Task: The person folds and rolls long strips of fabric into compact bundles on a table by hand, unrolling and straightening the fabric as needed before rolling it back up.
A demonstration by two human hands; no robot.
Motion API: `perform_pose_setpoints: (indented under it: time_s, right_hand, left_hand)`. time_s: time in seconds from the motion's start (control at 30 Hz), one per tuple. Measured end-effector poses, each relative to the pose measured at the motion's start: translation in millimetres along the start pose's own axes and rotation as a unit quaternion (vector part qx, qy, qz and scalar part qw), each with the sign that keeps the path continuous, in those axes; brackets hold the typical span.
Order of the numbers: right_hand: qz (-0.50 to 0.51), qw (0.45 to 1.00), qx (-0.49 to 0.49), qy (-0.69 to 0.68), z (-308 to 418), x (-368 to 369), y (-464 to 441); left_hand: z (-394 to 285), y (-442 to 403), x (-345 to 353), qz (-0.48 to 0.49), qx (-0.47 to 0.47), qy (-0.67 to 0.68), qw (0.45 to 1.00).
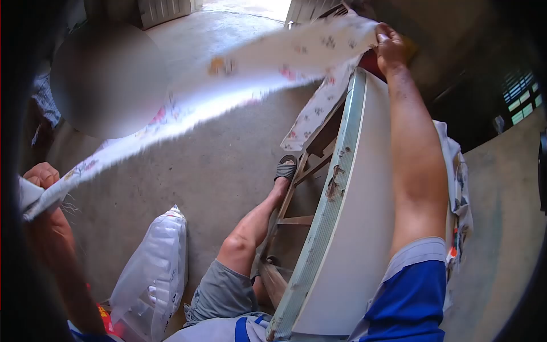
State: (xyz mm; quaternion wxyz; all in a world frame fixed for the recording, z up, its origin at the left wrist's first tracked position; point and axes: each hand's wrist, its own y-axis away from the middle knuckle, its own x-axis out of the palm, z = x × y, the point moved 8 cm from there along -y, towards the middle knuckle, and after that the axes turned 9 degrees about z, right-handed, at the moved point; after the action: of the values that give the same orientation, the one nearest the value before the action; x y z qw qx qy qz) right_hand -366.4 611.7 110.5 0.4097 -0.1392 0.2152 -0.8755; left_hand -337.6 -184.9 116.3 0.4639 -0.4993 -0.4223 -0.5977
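Observation:
A long white cloth strip with a floral print (250,62) stretches through the air between my two hands, blurred in its middle. My left hand (48,194) grips one end at the far left, where loose threads hang. At the upper right, my right hand (390,48) is closed on the other end, above the far end of a white-topped table (353,228) with a worn green edge. Another floral piece (322,111) hangs down beside the table's far left side.
A clear plastic bag (154,268) stands on the concrete floor (216,171) at lower left. Wooden legs and crossbars (296,220) support the table. Cloths (456,171) hang at its right side. A blurred round patch covers the upper left. An open doorway lies ahead.

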Motion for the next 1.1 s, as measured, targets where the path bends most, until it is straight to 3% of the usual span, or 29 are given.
perform_pose_setpoints:
  time_s: [0.03, 0.07, 0.1, 0.13, 0.2, 0.33, 0.43, 0.5, 0.6, 0.7, 0.73, 0.83, 0.97, 1.1]
  right_hand:
    - [-0.01, 0.999, 0.004, 0.033, -7.7, -19.4, -1.1]
    - [-0.02, 0.997, 0.008, 0.068, -11.1, -40.1, -1.2]
    - [-0.028, 0.994, 0.011, 0.106, -11.0, -60.3, -1.7]
    - [-0.03, 0.941, 0.115, 0.316, -20.0, -94.0, 6.1]
    - [-0.027, 0.856, 0.211, 0.471, -37.7, -138.5, 33.0]
    - [-0.101, 0.944, 0.201, 0.24, -17.9, -151.7, 76.0]
    - [-0.018, 0.936, 0.198, 0.289, -13.7, -161.0, 69.7]
    - [-0.081, 0.892, 0.197, 0.399, 1.5, -176.6, 69.6]
    - [-0.162, 0.796, 0.169, 0.559, 45.3, -197.2, 84.2]
    - [-0.025, 0.809, 0.225, 0.542, 63.8, -187.2, 95.6]
    - [0.006, 0.837, 0.233, 0.495, 66.1, -172.7, 108.1]
    - [0.038, 0.853, 0.229, 0.468, 103.1, -135.6, 155.6]
    - [0.116, 0.842, 0.173, 0.497, 148.9, -100.6, 214.0]
    - [0.186, 0.837, 0.096, 0.506, 204.0, -61.6, 289.4]
  left_hand:
    - [39.9, 3.6, -3.3, -0.099, -0.138, 0.353, 0.92]
    - [73.7, 20.2, -3.9, -0.32, -0.174, 0.641, 0.675]
    - [120.3, 28.9, -3.6, -0.453, -0.187, 0.784, 0.38]
    - [157.8, 29.2, 0.0, -0.532, -0.175, 0.827, 0.033]
    - [188.2, 34.8, 2.3, -0.537, -0.125, 0.77, -0.321]
    - [239.7, 58.4, -10.6, -0.581, -0.116, 0.749, -0.295]
    - [247.3, 70.9, -11.6, -0.583, -0.124, 0.738, -0.316]
    - [253.8, 84.1, -12.0, -0.596, -0.112, 0.718, -0.342]
    - [261.7, 109.2, -7.7, -0.632, -0.123, 0.691, -0.329]
    - [266.5, 135.4, -9.2, -0.661, -0.117, 0.676, -0.305]
    - [271.6, 141.2, -12.1, -0.65, -0.149, 0.671, -0.324]
    - [291.9, 157.0, -23.1, -0.655, -0.183, 0.656, -0.326]
    - [328.6, 170.4, -43.5, -0.679, -0.189, 0.678, -0.21]
    - [342.0, 135.2, -4.9, -0.57, -0.313, 0.707, -0.278]
